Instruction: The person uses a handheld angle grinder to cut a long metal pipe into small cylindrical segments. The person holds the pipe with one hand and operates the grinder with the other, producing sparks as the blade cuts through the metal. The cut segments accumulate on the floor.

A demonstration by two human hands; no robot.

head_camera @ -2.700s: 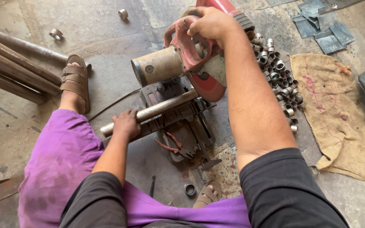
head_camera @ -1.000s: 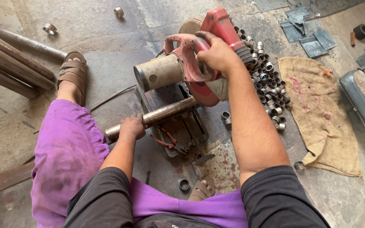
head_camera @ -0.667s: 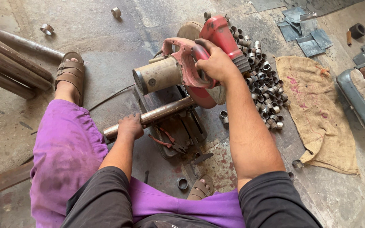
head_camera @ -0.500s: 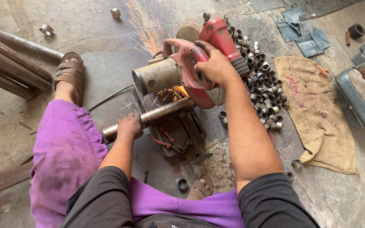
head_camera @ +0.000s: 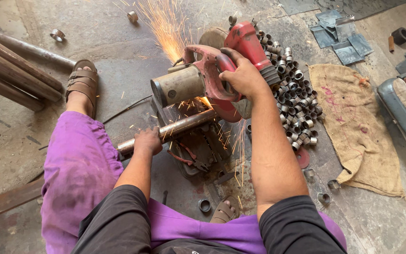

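R hand (head_camera: 243, 77) clamped round the red handle of the chop saw (head_camera: 207, 82), blade down on the pipe (head_camera: 175, 129), sparks (head_camera: 167, 28) spraying up and away toward the far floor, a few dropping near the saw base. L hand (head_camera: 147, 141) closed over the pipe, just beside the near side of the saw's vise, pinning it. Pipe lies tilted across the saw base, its near end sticking out toward the L knee. Saw sits on the concrete floor (head_camera: 118, 56) between the person's legs; purple trousers, sandalled L foot (head_camera: 81, 89) out to the L of the saw, other foot (head_camera: 224, 211) tucked just below the base.

Pile of cut rings (head_camera: 294, 96) touching the R side of the saw, w/ a few strays on the floor nearby, one (head_camera: 204, 205) by the tucked foot, two more (head_camera: 57, 35) up by the far L. Burlap sack (head_camera: 355, 127) flat on the floor R of the pile. Long pipes (head_camera: 12, 66) stacked at the L edge. Grey metal plates (head_camera: 341, 40) at the far R corner, seat cushion (head_camera: 405, 108) at the R edge.
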